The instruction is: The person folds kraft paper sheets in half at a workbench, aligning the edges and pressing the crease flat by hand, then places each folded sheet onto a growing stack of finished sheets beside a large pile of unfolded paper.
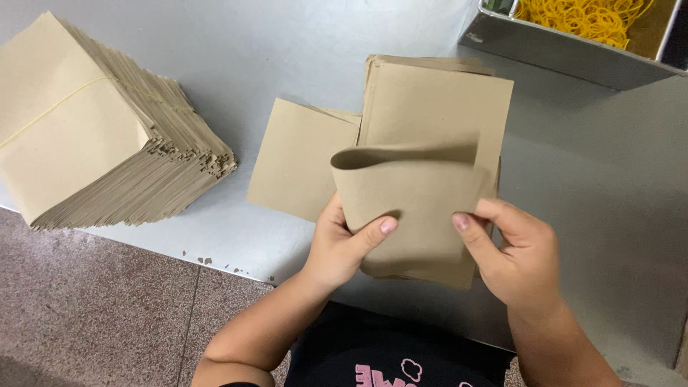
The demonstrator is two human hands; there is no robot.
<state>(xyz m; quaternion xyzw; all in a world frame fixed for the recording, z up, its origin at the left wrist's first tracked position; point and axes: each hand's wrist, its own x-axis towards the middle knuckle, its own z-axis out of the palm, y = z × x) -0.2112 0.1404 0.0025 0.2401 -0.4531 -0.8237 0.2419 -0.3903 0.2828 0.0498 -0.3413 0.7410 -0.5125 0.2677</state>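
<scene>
Both hands — left hand [342, 247], right hand [517, 254] — fingers clamped on a seemingly bent paper stack [423, 208].

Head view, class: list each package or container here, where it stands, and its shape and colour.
Bundle: far left on table; tan flat bags, banded.
Held stack: centre, in both hands; tan, front one curled.
Loose bag: beside it, flat.
Tray: top right; grey, holds yellow rubber bands.
</scene>
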